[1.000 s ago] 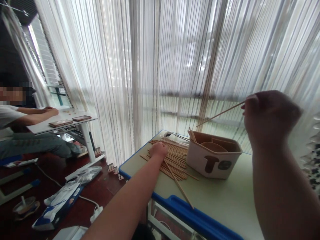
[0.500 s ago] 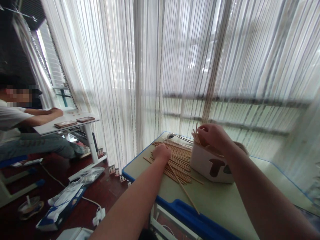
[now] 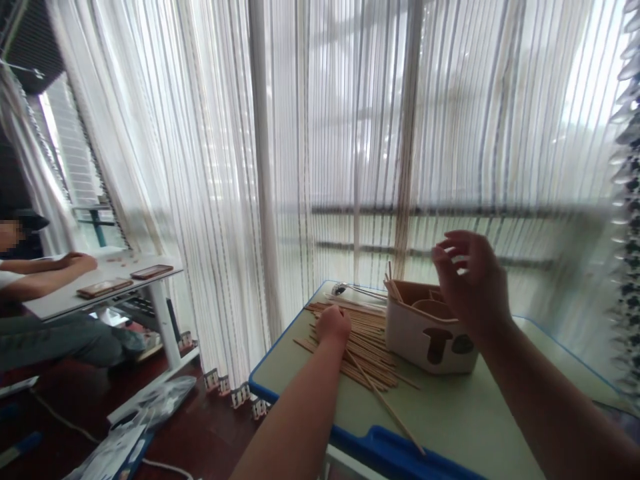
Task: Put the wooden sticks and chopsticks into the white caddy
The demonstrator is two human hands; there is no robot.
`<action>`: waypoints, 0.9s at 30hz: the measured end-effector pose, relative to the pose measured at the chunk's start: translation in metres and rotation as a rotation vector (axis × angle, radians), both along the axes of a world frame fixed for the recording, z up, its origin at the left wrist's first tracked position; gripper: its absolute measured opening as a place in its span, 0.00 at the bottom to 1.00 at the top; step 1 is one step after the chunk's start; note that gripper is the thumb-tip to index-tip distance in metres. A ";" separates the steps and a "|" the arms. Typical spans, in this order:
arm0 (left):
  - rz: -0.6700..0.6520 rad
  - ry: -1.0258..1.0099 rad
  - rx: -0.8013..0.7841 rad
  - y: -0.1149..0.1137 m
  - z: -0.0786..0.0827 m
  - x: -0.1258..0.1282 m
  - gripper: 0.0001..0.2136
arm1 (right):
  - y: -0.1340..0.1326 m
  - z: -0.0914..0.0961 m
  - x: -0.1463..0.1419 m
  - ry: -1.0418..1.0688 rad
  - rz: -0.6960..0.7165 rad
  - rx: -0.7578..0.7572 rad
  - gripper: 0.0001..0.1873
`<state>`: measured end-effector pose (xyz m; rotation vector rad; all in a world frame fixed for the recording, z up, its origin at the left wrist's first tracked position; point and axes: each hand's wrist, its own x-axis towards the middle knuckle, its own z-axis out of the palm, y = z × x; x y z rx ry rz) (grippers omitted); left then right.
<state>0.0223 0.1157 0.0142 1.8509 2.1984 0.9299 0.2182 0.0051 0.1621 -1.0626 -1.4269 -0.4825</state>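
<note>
Sticks (image 3: pixel 369 341) lie on the desk (image 3: pixel 457 417) beside the box (image 3: pixel 409 337), a few leaning in its left corner; right hand (image 3: pixel 473 285) hangs near it, fingers apart, left hand (image 3: pixel 334 324) curls over the sticks, grip hidden; lowering them singly, tip first, should prevent tangles

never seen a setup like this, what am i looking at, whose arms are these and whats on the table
No machine here: the two bare arms belong to a person whose head-worn camera looks forward and down. On the table lie many thin brown sticks, beside a pale container with a few more upright in one corner. The left hand is curled over the loose sticks; whether it grips any is hidden. The right hand is raised by the container, open, with nothing visible in it. Far left, another person sits at a separate table.
</note>
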 end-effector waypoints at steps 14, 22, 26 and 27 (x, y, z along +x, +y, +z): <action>-0.068 0.129 0.100 -0.016 0.005 -0.003 0.16 | -0.013 -0.136 -0.023 -0.596 0.218 -0.864 0.19; -0.062 0.161 0.138 -0.018 0.007 -0.003 0.16 | -0.009 -0.138 -0.010 -0.540 0.206 -0.821 0.10; -0.097 0.174 0.156 -0.018 0.006 -0.001 0.16 | -0.002 -0.135 -0.003 -0.466 0.215 -0.823 0.10; -0.104 0.175 0.157 -0.019 0.007 -0.001 0.16 | 0.000 -0.136 0.000 -0.448 0.218 -0.830 0.10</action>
